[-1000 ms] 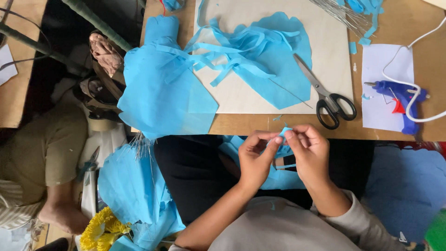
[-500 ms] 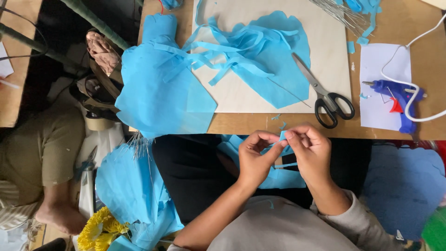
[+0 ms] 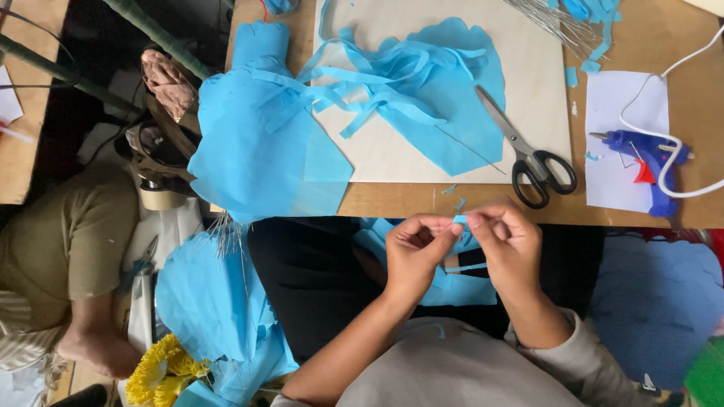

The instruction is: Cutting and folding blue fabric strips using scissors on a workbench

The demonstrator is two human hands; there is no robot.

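Two hands, one blue scrap [image 3: 459, 219]
Left hand [image 3: 413, 249] and right hand [image 3: 509, 243] both pinch it — scissors [image 3: 528, 153] and glue gun [image 3: 645, 166] lie on the table [image 3: 392, 200].

On the tabletop [image 3: 679, 38] we see black-handled scissors [image 3: 528, 154] lying across the right edge of a pale board [image 3: 535, 83], their handles near the front edge. A blue glue gun [image 3: 645, 162] rests on a white sheet [image 3: 607, 113] toward the right edge, its white cord [image 3: 679, 68] running toward the far right corner. Loose blue paper sheets [image 3: 264, 151] hang over the front left corner. Thin wires [image 3: 554, 22] lie at the far edge. Yellow flowers [image 3: 162, 373] sit on the floor below.
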